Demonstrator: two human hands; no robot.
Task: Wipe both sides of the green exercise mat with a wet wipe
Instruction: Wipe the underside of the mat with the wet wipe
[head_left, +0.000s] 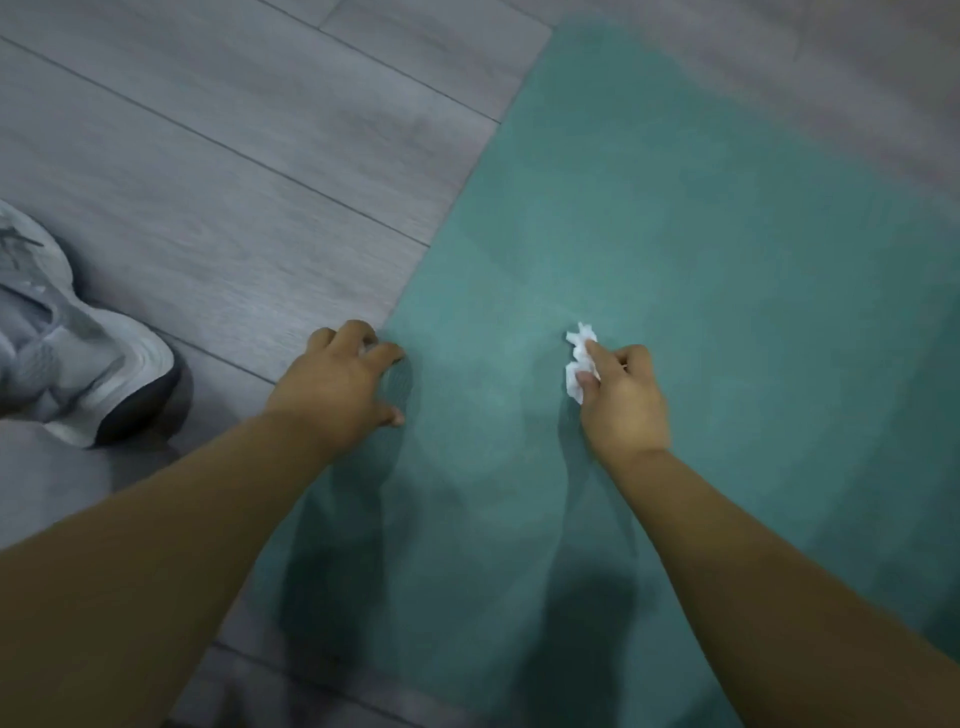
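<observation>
The green exercise mat (675, 234) lies flat on the floor and runs from the near edge to the far right. My right hand (621, 400) is on the middle of the mat and pinches a crumpled white wet wipe (577, 358) between thumb and fingers, with the wipe against the mat. My left hand (337, 382) sits at the mat's left edge, fingers bent. Its index fingertip and thumb tip touch the mat. Whether the other fingers grip the edge is hidden.
Grey wood-look floor (208, 182) surrounds the mat on the left and beyond its far end. A grey sneaker (67, 338) on a foot stands at the left, close to my left forearm.
</observation>
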